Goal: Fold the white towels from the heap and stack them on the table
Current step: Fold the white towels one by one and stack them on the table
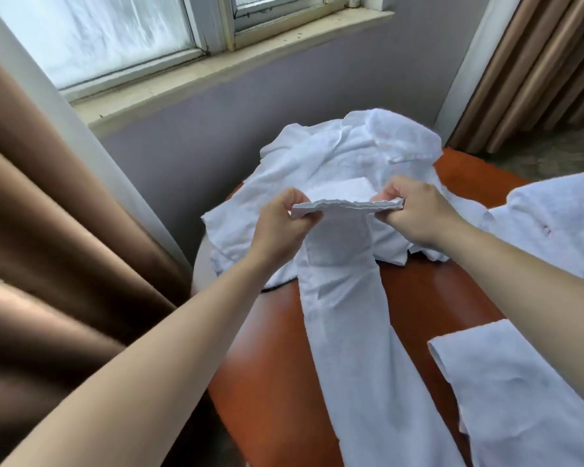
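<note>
Two hands hold one white towel [344, 298] up by its short top edge, which appears to be several layers thick, so the long narrow strip hangs straight and its layers can be lined up. At the far left hangs a brown curtain [48, 230]. Beside it, the left hand [280, 220] pinches the towel's left corner between thumb and curled fingers. The edge runs taut and nearly level between the two grips, probably so that the corners match before the next fold. Below, the strip drops onto the reddish-brown table [429, 298] and trails toward the person. Behind the lifted edge lies the heap [344, 150] of crumpled white towels at the table's far side, within reach for the next pick. The right hand [415, 210] grips the right corner the same way, fingers curled under and thumb on top. Farther right, near the table's front, lies a flat folded towel [520, 399], seemingly the start of the stack, kept apart from the heap.
</note>
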Demonstrator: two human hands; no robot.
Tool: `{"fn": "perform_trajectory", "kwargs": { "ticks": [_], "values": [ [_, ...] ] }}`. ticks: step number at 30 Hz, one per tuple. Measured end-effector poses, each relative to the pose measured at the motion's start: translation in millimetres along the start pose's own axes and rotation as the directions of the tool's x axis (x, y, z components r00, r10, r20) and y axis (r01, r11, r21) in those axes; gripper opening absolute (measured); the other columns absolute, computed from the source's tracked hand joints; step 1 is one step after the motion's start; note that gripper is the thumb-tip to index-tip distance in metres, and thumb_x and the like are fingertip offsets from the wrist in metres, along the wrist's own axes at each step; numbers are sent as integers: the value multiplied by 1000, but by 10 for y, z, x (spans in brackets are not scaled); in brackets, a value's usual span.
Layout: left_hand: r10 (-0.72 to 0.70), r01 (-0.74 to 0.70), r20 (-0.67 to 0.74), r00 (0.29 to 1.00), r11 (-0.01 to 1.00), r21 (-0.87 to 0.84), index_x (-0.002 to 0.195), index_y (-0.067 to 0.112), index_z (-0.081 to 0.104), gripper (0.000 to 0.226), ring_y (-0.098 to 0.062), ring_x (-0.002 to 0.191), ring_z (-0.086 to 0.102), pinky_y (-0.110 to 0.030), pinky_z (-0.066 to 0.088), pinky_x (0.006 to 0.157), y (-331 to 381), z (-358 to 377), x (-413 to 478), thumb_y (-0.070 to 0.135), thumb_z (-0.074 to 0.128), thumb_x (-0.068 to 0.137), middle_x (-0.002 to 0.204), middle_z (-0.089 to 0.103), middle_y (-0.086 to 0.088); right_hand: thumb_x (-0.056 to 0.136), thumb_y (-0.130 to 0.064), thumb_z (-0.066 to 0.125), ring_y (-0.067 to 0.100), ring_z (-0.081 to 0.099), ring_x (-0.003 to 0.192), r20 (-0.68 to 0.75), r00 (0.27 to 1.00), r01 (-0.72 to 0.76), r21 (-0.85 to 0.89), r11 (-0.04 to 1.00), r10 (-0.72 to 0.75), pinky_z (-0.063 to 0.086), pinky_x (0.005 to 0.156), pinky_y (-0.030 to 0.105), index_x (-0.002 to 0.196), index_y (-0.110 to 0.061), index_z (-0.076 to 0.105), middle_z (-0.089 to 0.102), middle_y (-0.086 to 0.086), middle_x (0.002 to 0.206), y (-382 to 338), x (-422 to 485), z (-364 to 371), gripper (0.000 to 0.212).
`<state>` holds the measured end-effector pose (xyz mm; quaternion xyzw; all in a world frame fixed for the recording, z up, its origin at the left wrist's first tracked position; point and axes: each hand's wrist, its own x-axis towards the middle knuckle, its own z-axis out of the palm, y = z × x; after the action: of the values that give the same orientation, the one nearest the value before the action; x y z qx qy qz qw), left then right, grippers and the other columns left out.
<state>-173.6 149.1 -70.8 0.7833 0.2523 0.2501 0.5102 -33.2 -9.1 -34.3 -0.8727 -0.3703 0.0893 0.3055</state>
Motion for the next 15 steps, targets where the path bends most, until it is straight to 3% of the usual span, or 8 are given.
{"fn": "perform_trajectory", "kwargs": {
  "ticks": [4, 10, 13, 15],
  "values": [
    [-16, 15, 11, 1000, 996, 86, 67, 25, 48, 31, -1, 54, 44, -23, 36, 56, -172, 209, -677, 16, 74, 81, 60, 51, 12, 83, -18, 70, 28, 59, 90, 91, 996, -7, -17, 1000, 8, 44, 74, 35, 72, -26, 49, 67, 7, 95, 258, -632, 98, 25],
    [10, -30, 91, 996, 974, 224, 73, 17, 57, 21, 6, 62, 48, -11, 33, 56, -430, 390, -1584, 16, 76, 81, 64, 52, 15, 79, -9, 67, 26, 59, 85, 244, 969, -45, 42, 998, 34, 45, 75, 35, 67, -27, 47, 68, 1, 88, 544, -1440, 303, 30],
    [104, -154, 174, 979, 940, 306, 76, 10, 61, 17, -4, 65, 45, -11, 34, 59, -607, 432, -1952, 17, 76, 79, 69, 51, 16, 76, -4, 65, 25, 61, 94, 313, 949, -29, 41, 999, 15, 48, 80, 36, 67, -29, 45, 70, 0, 102, 667, -1745, 411, 34],
    [198, -275, 246, 949, 901, 334, 74, 9, 59, 14, -8, 67, 44, -16, 32, 58, -714, 453, -2159, 13, 72, 74, 70, 55, 7, 76, -1, 58, 25, 57, 95, 371, 929, 23, -47, 999, -3, 46, 79, 34, 68, -31, 40, 66, -1, 105, 723, -1913, 492, 36]
  ]
}}
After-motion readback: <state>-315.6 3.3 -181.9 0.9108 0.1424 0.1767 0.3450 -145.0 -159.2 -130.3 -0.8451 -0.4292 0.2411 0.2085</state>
